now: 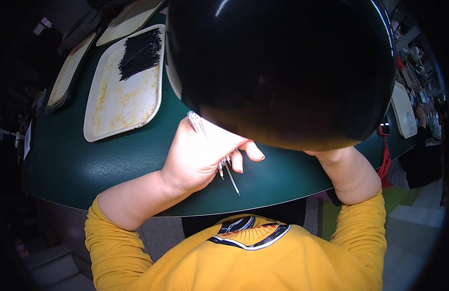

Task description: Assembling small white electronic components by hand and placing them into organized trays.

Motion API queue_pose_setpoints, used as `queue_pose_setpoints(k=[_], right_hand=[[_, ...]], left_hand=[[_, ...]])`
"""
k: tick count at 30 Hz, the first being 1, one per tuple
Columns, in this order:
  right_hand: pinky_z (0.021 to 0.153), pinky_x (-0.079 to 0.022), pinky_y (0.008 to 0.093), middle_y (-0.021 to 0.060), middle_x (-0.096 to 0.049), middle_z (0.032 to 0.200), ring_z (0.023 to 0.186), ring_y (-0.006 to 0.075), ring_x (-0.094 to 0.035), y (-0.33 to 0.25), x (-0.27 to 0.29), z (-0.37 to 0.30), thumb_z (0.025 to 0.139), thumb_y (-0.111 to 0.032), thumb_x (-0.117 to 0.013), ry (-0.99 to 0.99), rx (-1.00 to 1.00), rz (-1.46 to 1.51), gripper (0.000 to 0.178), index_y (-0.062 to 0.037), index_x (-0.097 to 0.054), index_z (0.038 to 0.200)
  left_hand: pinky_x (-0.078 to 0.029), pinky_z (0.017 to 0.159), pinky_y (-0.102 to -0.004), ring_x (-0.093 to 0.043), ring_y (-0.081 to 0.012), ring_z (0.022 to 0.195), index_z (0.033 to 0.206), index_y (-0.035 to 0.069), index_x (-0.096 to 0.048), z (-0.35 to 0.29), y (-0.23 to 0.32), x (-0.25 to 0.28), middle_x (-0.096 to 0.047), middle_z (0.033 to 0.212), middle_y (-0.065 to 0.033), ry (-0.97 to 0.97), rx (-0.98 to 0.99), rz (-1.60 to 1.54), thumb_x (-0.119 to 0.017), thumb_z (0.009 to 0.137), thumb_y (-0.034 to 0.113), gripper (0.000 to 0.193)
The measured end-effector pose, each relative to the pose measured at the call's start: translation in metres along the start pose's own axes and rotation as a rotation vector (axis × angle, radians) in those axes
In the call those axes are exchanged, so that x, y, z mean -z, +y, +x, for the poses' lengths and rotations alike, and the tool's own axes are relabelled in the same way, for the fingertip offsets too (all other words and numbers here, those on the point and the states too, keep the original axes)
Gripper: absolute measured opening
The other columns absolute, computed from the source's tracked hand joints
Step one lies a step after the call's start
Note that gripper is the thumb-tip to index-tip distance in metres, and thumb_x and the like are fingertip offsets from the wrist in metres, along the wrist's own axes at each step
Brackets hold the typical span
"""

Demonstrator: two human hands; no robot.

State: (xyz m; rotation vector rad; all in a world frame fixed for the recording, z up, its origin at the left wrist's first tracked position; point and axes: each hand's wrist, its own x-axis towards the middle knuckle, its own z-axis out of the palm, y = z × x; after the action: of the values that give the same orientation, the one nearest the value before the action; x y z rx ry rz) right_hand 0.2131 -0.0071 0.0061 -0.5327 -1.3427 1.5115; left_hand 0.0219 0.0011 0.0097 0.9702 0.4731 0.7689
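Black rounded shape (282,68) is blocking most of the view.
Left hand (200,155) is curling its fingers (236,162) around thin metal pins (198,123); right hand is lying hidden, grip unknowable.

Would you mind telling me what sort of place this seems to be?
Probably a small-parts assembly workbench: a green table carries worn trays, one with a heap of thin black sticks, while the left hand grips thin metal pins.

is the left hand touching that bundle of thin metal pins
Touching. The head view shows the left hand closed around the bundle of thin metal pins, whose ends stick out above and below the fist.
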Motion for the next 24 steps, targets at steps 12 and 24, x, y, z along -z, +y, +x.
queue_pose_setpoints(k=[12, 24], right_hand=[[0.058, -0.044, 0.0210, 0.0063, -0.059, 0.070, 0.062, 0.0092, -0.055, -0.010, -0.013, 0.011, 0.070, -0.001, -0.057, 0.060, 0.211, -0.338, 0.008, 0.0039, -0.056, 0.077], [0.056, -0.044, 0.0203, 0.0069, -0.059, 0.068, 0.060, 0.0091, -0.056, 0.004, -0.010, 0.011, 0.068, 0.001, -0.058, 0.069, 0.221, -0.340, 0.006, 0.0047, -0.057, 0.073]], left_hand=[[-0.049, 0.048, -0.0218, -0.061, -0.0255, 0.072, 0.091, -0.009, -0.052, -0.004, 0.000, 0.006, -0.058, 0.083, -0.0207, -0.059, 0.070, -0.174, -0.045, 0.079, -0.004, 0.015], [-0.048, 0.047, -0.0214, -0.061, -0.0243, 0.068, 0.089, -0.010, -0.052, -0.006, -0.001, 0.009, -0.058, 0.079, -0.0190, -0.029, 0.042, -0.120, -0.048, 0.078, -0.004, 0.013]])
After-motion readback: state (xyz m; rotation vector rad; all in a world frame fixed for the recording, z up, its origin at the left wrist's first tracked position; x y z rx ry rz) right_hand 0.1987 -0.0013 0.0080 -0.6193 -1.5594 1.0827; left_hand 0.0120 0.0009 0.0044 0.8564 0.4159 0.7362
